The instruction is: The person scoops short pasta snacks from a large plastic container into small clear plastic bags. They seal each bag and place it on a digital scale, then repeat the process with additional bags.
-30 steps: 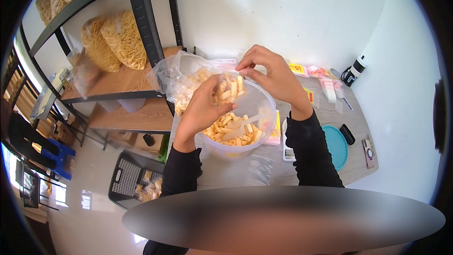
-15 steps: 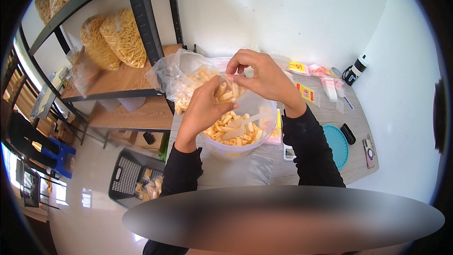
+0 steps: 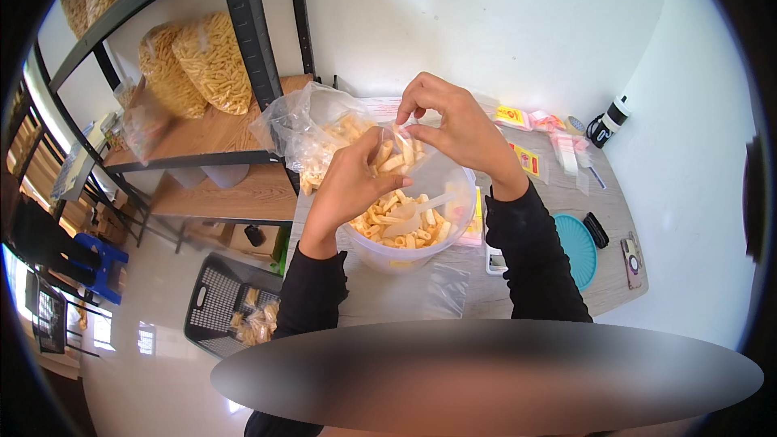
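Note:
Between my two hands, above a clear plastic tub (image 3: 459,209), is a small clear bag of tube-shaped snacks (image 3: 394,159). My left hand (image 3: 350,188) is wrapped round the side of the bag. At the bag's top my right hand (image 3: 453,123) pinches the film between thumb and fingers. Pale yellow snack tubes (image 3: 380,225) lie in the tub below, with a white plastic scoop (image 3: 414,216) on top of them. Behind my left hand a large clear bag (image 3: 312,117) of the same snacks lies slumped on the table.
Flat plastic bags (image 3: 447,290) lie in front of the tub. To the right are a turquoise lid (image 3: 575,252), a phone (image 3: 631,261) and yellow packets (image 3: 524,159). A dark crate (image 3: 212,307) with filled bags sits at lower left, below a shelf (image 3: 206,133) of large snack bags.
My right hand has risen slightly and pulled the top of the small bag upward, its fingers still pinched on the film. My left hand stays round the bag.

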Available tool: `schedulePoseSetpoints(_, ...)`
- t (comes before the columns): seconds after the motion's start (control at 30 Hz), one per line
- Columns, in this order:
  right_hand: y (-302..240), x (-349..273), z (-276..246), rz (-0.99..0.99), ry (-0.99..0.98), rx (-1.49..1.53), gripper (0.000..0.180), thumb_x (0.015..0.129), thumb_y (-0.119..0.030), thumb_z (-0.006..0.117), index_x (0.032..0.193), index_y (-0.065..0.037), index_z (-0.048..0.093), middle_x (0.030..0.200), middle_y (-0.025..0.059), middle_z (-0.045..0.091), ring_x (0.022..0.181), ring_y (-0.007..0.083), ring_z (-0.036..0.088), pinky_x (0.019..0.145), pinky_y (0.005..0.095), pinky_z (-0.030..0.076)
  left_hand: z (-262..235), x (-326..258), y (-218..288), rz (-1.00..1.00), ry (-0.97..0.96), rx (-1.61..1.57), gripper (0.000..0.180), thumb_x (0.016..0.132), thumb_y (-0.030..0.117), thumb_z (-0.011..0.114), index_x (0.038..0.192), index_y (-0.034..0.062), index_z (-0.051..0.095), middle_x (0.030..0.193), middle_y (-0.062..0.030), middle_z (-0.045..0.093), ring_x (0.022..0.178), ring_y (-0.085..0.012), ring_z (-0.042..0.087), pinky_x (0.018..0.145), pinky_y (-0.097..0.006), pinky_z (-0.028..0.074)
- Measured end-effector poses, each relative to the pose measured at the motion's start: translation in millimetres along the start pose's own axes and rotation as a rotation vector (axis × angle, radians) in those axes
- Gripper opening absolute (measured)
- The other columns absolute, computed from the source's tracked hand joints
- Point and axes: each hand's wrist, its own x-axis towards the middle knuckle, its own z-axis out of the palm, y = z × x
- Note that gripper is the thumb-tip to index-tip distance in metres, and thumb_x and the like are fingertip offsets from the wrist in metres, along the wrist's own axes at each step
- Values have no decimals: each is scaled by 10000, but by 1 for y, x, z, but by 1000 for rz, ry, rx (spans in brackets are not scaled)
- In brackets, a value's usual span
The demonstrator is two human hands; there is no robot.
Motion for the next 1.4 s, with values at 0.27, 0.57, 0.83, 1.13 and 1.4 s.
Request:
schedulePoseSetpoints(0.27, -1, -1, 0, 76, 3, 10, 160, 794, -9, 757, 929, -37, 677, 968, 61, 616, 841, 196, 597, 764, 319, 504, -1, 0, -1, 7, -26, -52, 543, 710, 152, 893, 1129, 16, 577, 840, 7, 507, 767, -125, 418, 686, -274, 401)
schedulePoseSetpoints(0.57, 0, -1, 3, 136, -45, 93, 128, 820, -32, 772, 923, -21, 698, 952, 44, 646, 821, 153, 602, 765, 288, 505, -1, 1, -5, 4, -44, 2, 535, 710, 180, 899, 1117, 36, 582, 828, -4, 511, 770, -141, 426, 703, -288, 408)
schedulePoseSetpoints(0.83, 6, -2, 3, 249, 128, 287, 132, 884, -129, 743, 954, -32, 686, 924, 29, 683, 827, 121, 623, 788, 293, 510, 3, 1, -6, 185, 80, -51, 523, 758, 147, 861, 1141, -1, 537, 921, -164, 624, 862, -277, 613, 802, -375, 499)
schedulePoseSetpoints(1.13, 16, -3, 6, 256, 190, 407, 128, 901, -119, 734, 959, -26, 669, 918, 28, 694, 881, 115, 640, 819, 284, 510, 0, 6, -17, 69, 13, -136, 414, 821, 158, 813, 1117, -10, 579, 882, -111, 612, 826, -213, 572, 775, -354, 484)
schedulePoseSetpoints(1.4, 18, -3, 14, 283, 214, 471, 120, 906, -121, 724, 960, -25, 676, 933, 27, 699, 899, 124, 639, 845, 292, 500, 1, 5, -11, 30, 48, -237, 395, 781, 73, 839, 1082, -26, 603, 851, -69, 619, 785, -129, 559, 719, -298, 482)
